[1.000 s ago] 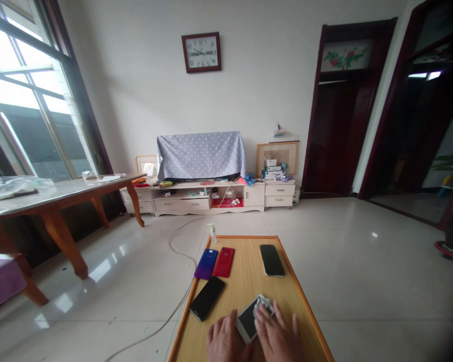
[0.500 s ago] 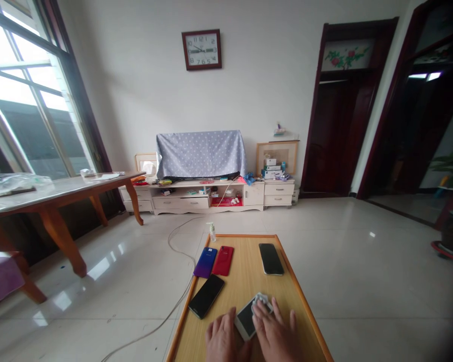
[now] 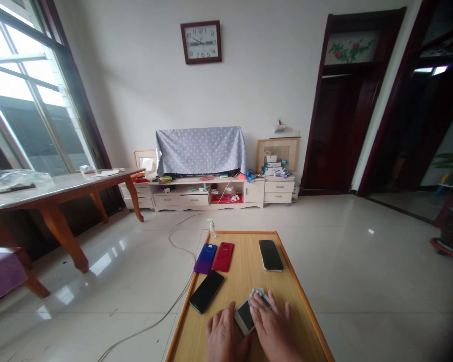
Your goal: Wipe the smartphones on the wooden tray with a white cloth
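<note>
A small device, probably a phone, with a dark rectangular screen and a pale white frame [image 3: 243, 318] lies face up and aslant on a low table with a light wood-grain top and orange-brown rim [image 3: 245, 251]. Take that white-framed device as the landmark.

At its left edge is the person's left hand [image 3: 222, 334], fingers loosely bent and close together, the thumb near the device's near end; whether it actually grips the frame is hard to tell from here. Over its right part lies the right hand [image 3: 270, 322], palm down, fingers spread, fingertips on a crumpled whitish cloth or tissue [image 3: 257, 290] upon the screen.

The step in hand looks like wiping the screen. Covering the rest of the glass would call for the left hand to steady the frame while the right slides the cloth with light, even pressure.

Beyond the device to the left lie a glossy black phone [image 3: 207, 292], a blue-to-purple phone [image 3: 205, 259] and a red phone [image 3: 223, 257]; beyond it to the right, a black-screened phone with a pale edge [image 3: 271, 255].
</note>
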Action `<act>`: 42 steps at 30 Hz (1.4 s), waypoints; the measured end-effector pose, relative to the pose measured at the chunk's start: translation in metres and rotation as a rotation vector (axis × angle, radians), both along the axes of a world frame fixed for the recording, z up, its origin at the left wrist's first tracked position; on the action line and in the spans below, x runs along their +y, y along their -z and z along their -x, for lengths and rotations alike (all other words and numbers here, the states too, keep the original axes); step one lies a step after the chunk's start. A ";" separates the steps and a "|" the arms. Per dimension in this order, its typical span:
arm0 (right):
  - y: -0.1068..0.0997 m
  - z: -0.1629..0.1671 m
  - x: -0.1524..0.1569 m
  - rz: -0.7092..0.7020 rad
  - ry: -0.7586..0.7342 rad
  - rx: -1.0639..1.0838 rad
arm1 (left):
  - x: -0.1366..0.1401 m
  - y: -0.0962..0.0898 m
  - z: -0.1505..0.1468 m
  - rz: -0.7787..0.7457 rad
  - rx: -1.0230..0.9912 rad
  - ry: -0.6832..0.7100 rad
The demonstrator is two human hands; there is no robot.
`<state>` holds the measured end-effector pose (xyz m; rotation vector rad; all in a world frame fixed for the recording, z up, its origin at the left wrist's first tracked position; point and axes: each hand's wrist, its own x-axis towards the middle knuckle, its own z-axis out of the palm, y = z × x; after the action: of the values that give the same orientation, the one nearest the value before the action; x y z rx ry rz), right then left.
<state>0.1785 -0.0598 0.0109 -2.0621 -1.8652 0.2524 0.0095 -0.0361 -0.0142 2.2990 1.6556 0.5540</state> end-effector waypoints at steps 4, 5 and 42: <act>-0.009 -0.001 0.004 0.021 0.051 0.012 | -0.001 -0.001 -0.001 0.009 -0.004 0.000; -0.007 0.006 0.001 0.032 -0.001 0.033 | 0.000 0.001 0.000 0.008 -0.009 0.001; 0.011 0.034 0.004 0.040 -0.068 0.005 | 0.004 0.007 -0.001 0.045 -0.015 -0.025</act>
<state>0.1442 -0.0556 0.0000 -2.0240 -1.9444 0.3137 0.0102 -0.0316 -0.0216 2.2403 1.6745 0.5322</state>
